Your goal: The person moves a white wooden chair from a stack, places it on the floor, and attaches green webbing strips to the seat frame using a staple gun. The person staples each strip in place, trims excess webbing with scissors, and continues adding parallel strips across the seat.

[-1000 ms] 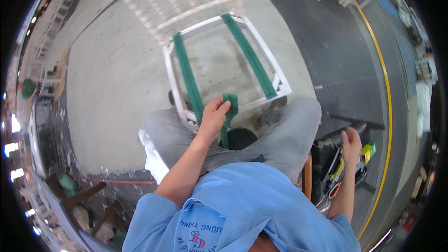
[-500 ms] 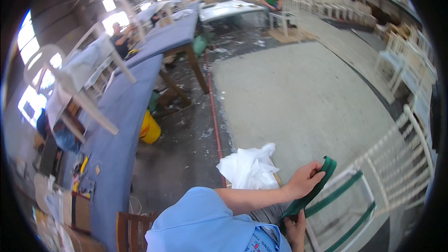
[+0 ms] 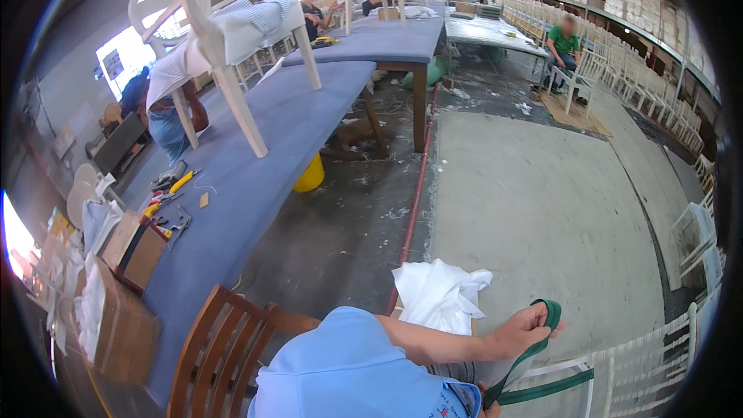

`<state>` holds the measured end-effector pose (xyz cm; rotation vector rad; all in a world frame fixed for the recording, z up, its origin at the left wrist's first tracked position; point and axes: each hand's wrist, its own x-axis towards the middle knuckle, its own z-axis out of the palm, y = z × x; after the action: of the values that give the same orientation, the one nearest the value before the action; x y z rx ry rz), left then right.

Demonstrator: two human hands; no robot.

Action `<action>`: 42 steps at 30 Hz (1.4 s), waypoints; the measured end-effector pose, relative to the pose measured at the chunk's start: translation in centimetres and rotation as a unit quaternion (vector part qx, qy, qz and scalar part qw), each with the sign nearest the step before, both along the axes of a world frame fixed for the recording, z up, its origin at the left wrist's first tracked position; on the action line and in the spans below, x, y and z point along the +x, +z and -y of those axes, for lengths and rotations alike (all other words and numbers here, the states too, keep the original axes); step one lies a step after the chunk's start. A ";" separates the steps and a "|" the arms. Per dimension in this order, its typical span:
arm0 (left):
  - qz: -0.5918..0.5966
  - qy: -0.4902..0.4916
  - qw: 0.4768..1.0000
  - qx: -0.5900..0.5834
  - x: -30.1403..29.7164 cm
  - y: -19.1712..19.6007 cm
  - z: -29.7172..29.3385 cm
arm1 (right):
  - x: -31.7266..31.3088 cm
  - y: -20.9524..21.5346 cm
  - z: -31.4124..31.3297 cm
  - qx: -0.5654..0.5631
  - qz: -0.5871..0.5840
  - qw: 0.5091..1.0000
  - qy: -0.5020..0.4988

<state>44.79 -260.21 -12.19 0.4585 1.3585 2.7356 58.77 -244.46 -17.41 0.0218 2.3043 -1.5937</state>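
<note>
Lower right of the head view: green webbing strap (image 3: 531, 351), folded over in a loop at its upper end and pinched there between the thumb and curled fingers of the left hand (image 3: 520, 334). From that grip, running down and leftward in a loose curve toward the right hand (image 3: 491, 412), largely cut off by the lower edge; too little showing to tell how far open, or whether closed on the strap. Just below the left hand, second green strap (image 3: 551, 389), lying across the seat of a white spindle-back chair (image 3: 610, 375), to the right of both hands. Near the left forearm (image 3: 433, 340), crumpled white sheeting (image 3: 439, 294), apart from the strap. Behind the blue shirt (image 3: 340, 371), brown slat-back chair (image 3: 224, 350). Upper left: blue-covered table (image 3: 240, 209), bearing yellow-handled tools (image 3: 183, 181) and a white chair with striped seat covering (image 3: 236, 108). Partly beneath the table, yellow bucket (image 3: 309, 176). Background, upper right: seated co-worker in green (image 3: 563, 41), well apart from the strap.
</note>
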 end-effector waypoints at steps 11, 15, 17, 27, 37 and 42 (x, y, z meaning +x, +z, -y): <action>-0.069 0.031 0.966 -0.246 0.6 1.3 0.8 | 4.0 -6.3 -4.7 0.022 0.015 0.998 -0.053; -0.131 0.047 0.948 -0.286 -1.1 3.7 -0.5 | 4.9 -5.6 -5.4 -0.044 0.021 0.991 -0.126; -0.121 0.019 0.962 -0.244 -1.8 4.0 -1.7 | 5.9 -7.1 -6.4 -0.092 0.050 0.981 -0.166; -0.223 0.053 0.943 -0.243 -0.8 7.3 -5.1 | 9.1 -10.4 -9.7 0.120 0.027 0.962 -0.243; -0.315 0.066 0.895 -0.310 -0.8 10.1 -6.2 | 7.0 -13.0 -13.6 0.368 0.082 0.908 -0.183; -0.354 0.081 0.862 -0.354 -1.0 12.5 -8.7 | 5.0 -11.1 -12.5 0.109 0.003 0.964 -0.241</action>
<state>43.84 -251.54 0.35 1.3818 2.4900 1.9412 63.77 -231.93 -28.54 0.6863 2.5918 -1.5196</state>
